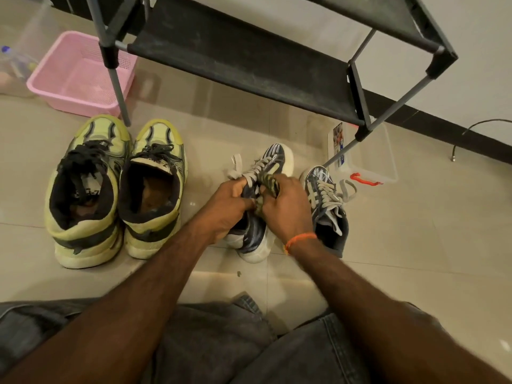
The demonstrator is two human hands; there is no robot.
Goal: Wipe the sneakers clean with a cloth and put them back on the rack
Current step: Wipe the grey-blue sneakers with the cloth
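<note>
The left hand (221, 206) curls around the collar of a navy striped sneaker (263, 195), holding it on the floor tiles (415, 245). The right hand (288, 206) grips a bunched olive cloth (267, 187) against the shoe's tongue; most of the cloth is hidden inside the fist. Both hands cover the shoe's middle. Its mate (327, 206) stands just right of the right hand. Two yellow sneakers (116, 189) sit left of the left hand. The rack (249, 65) stands beyond the hands, its top cut off.

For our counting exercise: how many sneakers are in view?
4. Two yellow-green sneakers stand side by side on the floor at left; one blue-grey striped sneaker is in both hands; its mate sits beside it at right.
</note>
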